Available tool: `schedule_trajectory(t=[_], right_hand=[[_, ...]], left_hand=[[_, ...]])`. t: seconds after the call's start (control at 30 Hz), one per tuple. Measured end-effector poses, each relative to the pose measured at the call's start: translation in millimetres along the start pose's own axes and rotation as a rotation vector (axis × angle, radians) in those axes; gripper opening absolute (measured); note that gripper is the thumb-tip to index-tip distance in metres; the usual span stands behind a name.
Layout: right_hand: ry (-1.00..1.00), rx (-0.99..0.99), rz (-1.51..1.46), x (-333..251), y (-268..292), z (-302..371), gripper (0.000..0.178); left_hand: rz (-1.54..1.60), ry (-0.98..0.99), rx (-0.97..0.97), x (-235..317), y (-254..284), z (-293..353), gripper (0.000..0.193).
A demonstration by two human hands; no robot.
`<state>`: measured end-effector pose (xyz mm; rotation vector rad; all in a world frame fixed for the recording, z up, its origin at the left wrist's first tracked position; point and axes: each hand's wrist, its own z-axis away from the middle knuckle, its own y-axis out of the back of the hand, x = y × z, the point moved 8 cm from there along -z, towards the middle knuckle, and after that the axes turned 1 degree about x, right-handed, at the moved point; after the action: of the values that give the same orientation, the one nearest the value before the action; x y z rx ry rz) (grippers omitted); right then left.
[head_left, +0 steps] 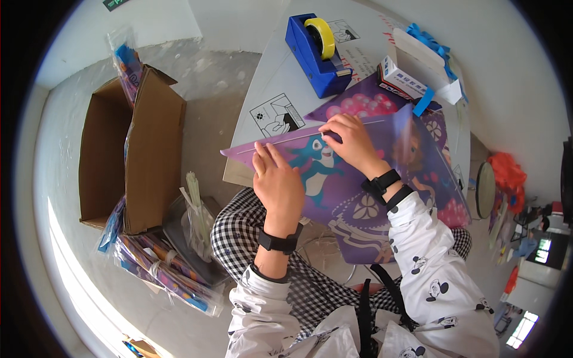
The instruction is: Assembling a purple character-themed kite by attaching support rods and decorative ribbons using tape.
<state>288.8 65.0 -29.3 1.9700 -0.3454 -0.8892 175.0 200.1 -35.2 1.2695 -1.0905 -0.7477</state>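
Printed purple sheet (325,206): one, its far edge on the table, its near part over the lap.
Thin pale stick (296,138): one, along the sheet's far edge; we judge it best kept straight and parallel to that edge.
Left hand (278,188): fingers extended, slightly parted, tips at the stick's left part, gripping nothing we can see; light, even pressure should stop slipping.
Right hand (355,146): thumb and forefinger nearly closed at the stick; we cannot tell what they pinch. Smoothing wrinkles outward seems wise.
Second purple sheet (370,104): beneath, far side.
Blue tape dispenser (304,59): far on the table (268,77).
Open white box (406,77): far right.
Cardboard box (155,149): left.
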Motion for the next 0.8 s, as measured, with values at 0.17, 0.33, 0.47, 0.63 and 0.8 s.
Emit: schedule_trajectory(t=[0.17,0.33,0.47,0.63,0.8], right_hand=[[-0.023,0.012,0.006,0,3,2,0.020],[-0.059,0.096,-0.002,-5,25,11,0.026],[-0.068,0.184,0.015,2,38,31,0.026],[-0.260,0.153,-0.076,27,30,49,0.028],[-0.251,0.185,-0.127,34,25,49,0.030]], left_hand=[[0.004,-0.008,0.014,1,3,0,0.075],[0.038,-0.012,0.015,0,3,-1,0.073],[0.040,-0.007,0.020,-1,2,-1,0.076],[0.055,-0.001,0.012,1,1,-1,0.075],[0.051,-0.003,0.011,1,0,-1,0.075]])
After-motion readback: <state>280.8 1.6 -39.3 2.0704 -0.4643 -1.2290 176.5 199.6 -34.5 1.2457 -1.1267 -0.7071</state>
